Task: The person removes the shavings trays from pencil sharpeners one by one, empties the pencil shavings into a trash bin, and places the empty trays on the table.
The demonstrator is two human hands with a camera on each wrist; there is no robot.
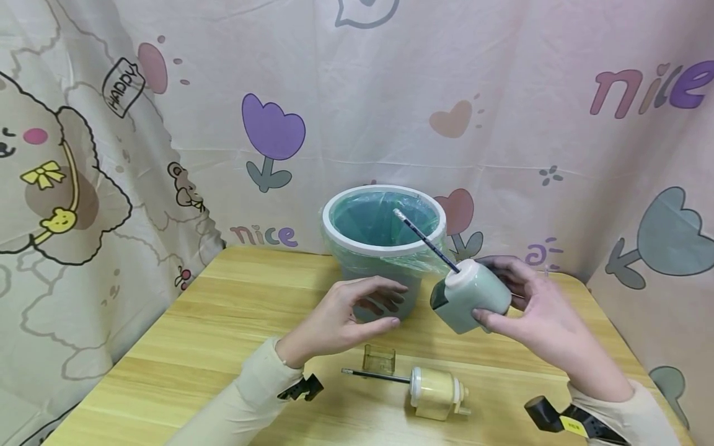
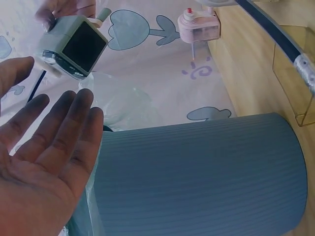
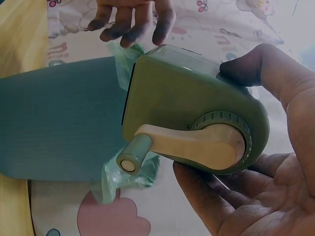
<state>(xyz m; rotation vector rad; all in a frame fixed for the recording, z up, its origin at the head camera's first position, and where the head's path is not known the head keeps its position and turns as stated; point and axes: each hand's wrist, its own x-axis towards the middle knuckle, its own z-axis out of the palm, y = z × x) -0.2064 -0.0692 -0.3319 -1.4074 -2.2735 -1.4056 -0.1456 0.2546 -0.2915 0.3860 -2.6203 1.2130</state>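
My right hand (image 1: 543, 316) grips a pale green crank pencil sharpener (image 1: 478, 297), thumb on one side and fingers on the other. A dark pencil (image 1: 426, 240) sticks out of its front, tilted up to the left over the bin's rim. The right wrist view shows the sharpener's white crank (image 3: 192, 145) with a green knob. My left hand (image 1: 357, 313) hovers in front of the bin, fingers extended and apart from the sharpener; nothing is in it. Both hands' fingertips look dark. Behind them stands a blue-grey bin (image 1: 385, 250) with a green plastic liner.
Nearer me on the wooden table (image 1: 212, 353) lies a yellow crank sharpener (image 1: 437, 394) with a dark pencil (image 1: 376, 375) in it. A clear amber box (image 1: 379, 360) sits beside that pencil. The left wrist view shows a pink sharpener (image 2: 199, 30). A printed curtain (image 1: 357, 124) hangs behind.
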